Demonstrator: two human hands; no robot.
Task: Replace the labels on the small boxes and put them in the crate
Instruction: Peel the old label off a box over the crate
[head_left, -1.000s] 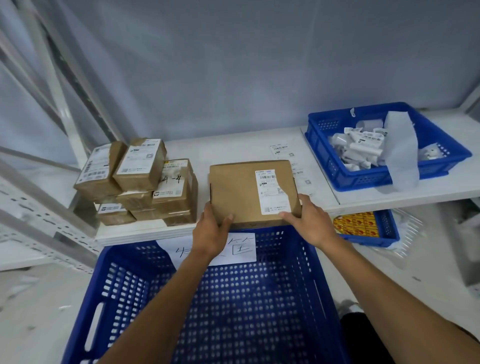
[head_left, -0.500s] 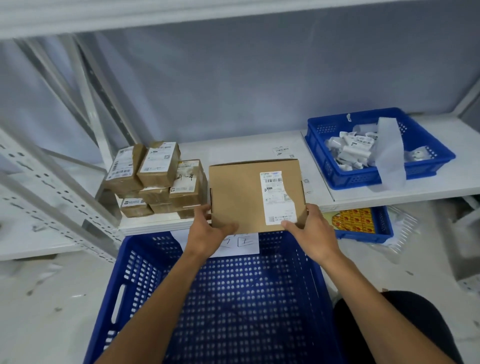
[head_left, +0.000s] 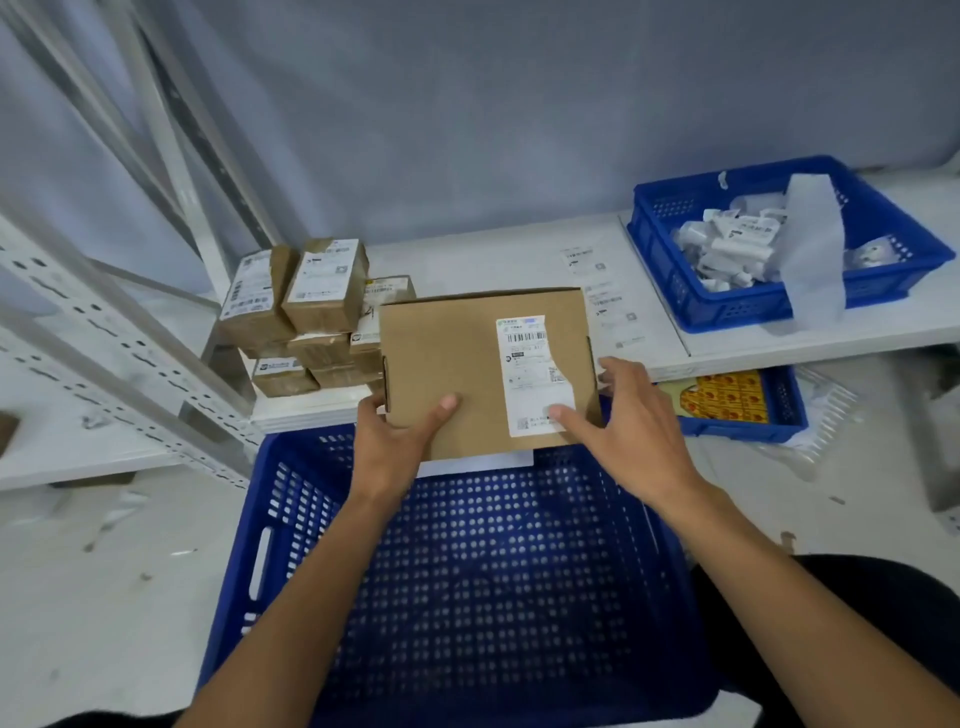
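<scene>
Left hand (head_left: 396, 442) and right hand (head_left: 629, 427) grip one box (head_left: 447, 353) over one crate (head_left: 493, 571).

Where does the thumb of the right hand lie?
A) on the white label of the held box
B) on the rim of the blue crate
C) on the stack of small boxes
A: the right hand holds the cardboard box with its thumb on the white label, at its lower part.
</scene>
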